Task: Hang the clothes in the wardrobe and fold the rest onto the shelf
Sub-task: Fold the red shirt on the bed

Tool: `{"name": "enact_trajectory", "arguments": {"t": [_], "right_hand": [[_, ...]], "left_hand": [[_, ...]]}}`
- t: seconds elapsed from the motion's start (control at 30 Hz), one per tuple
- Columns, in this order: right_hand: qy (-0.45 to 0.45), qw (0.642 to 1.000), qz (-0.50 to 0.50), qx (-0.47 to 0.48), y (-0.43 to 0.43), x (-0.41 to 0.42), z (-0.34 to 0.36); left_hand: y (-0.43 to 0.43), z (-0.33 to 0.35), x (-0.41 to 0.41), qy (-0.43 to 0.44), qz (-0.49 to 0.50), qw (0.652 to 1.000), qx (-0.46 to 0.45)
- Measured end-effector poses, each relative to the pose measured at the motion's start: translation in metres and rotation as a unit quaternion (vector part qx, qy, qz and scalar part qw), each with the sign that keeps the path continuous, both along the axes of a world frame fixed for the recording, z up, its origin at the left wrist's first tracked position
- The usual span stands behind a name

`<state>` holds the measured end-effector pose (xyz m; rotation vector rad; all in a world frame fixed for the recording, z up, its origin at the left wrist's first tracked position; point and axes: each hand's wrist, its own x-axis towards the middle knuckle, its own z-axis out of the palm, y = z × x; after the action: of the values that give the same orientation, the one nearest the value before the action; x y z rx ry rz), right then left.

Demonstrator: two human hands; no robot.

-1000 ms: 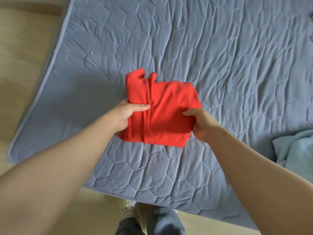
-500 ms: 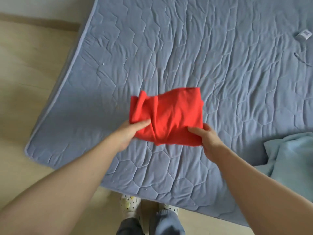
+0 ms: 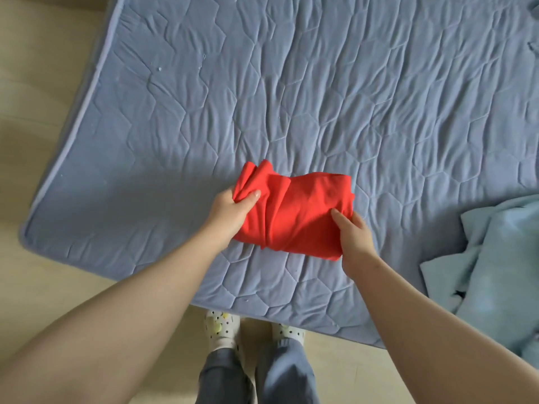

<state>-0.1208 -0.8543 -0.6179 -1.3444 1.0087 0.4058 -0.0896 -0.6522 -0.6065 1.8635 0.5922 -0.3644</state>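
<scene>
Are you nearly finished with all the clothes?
Not yet. Done: the red garment looks folded into a bundle. In hand: left hand and right hand both grip it over the quilted mattress. Left: it goes to the shelf, not in view, and the light blue garment lies crumpled on the mattress.

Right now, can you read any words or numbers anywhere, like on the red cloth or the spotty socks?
No words, numbers or signs can be read anywhere.
red cloth, held by the left hand and the right hand: plain, no label showing.
blue quilted cover: only stitched shapes.
light blue cloth: plain.
socks: dots and small pictures, no letters.
</scene>
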Motion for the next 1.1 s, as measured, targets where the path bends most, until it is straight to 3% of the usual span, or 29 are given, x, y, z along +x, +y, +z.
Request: {"name": "enact_trajectory", "arguments": {"t": [0.1, 0.2, 0.3, 0.33, 0.4, 0.47, 0.5, 0.57, 0.63, 0.73, 0.8, 0.97, 1.1], "right_hand": [[0.041, 0.995, -0.012, -0.090, -0.003, 0.001, -0.012], [0.091, 0.976, 0.074, -0.181, -0.003, -0.004, -0.024], [0.103, 0.918, 0.171, -0.343, 0.004, -0.002, -0.031], [0.087, 0.894, 0.177, -0.403, 0.008, -0.001, -0.029], [-0.008, 0.850, 0.194, -0.490, 0.019, 0.001, -0.021], [-0.126, 0.811, 0.281, -0.497, 0.031, 0.000, -0.017], [-0.155, 0.791, 0.339, -0.486, 0.035, -0.001, -0.018], [-0.121, 0.761, 0.447, -0.455, 0.036, -0.004, -0.028], [-0.053, 0.766, 0.479, -0.426, 0.031, -0.004, -0.048], [-0.012, 0.796, 0.457, -0.398, 0.030, 0.000, -0.078], [-0.013, 0.798, 0.451, -0.400, 0.030, 0.000, -0.091], [-0.026, 0.793, 0.448, -0.412, 0.027, -0.002, -0.108], [-0.022, 0.824, 0.385, -0.414, 0.025, -0.007, -0.096]], "left_hand": [[-0.002, -0.013, 0.017, 0.003, -0.023, 0.997, 0.069], [-0.004, -0.034, 0.025, 0.047, -0.083, 0.981, 0.168], [-0.012, -0.047, 0.027, 0.063, -0.062, 0.962, 0.256], [-0.015, -0.046, 0.024, 0.033, -0.050, 0.951, 0.303], [-0.025, -0.037, 0.013, -0.127, -0.082, 0.912, 0.381], [-0.036, -0.033, -0.002, -0.287, -0.195, 0.865, 0.363], [-0.038, -0.034, -0.008, -0.311, -0.272, 0.839, 0.354], [-0.036, -0.043, -0.015, -0.223, -0.375, 0.817, 0.377], [-0.028, -0.061, -0.014, -0.086, -0.378, 0.826, 0.410], [-0.024, -0.089, -0.007, -0.003, -0.359, 0.842, 0.403], [-0.023, -0.101, -0.005, 0.021, -0.363, 0.849, 0.383], [-0.020, -0.117, 0.003, 0.024, -0.411, 0.819, 0.401], [-0.022, -0.105, -0.007, 0.032, -0.322, 0.876, 0.359]]}}
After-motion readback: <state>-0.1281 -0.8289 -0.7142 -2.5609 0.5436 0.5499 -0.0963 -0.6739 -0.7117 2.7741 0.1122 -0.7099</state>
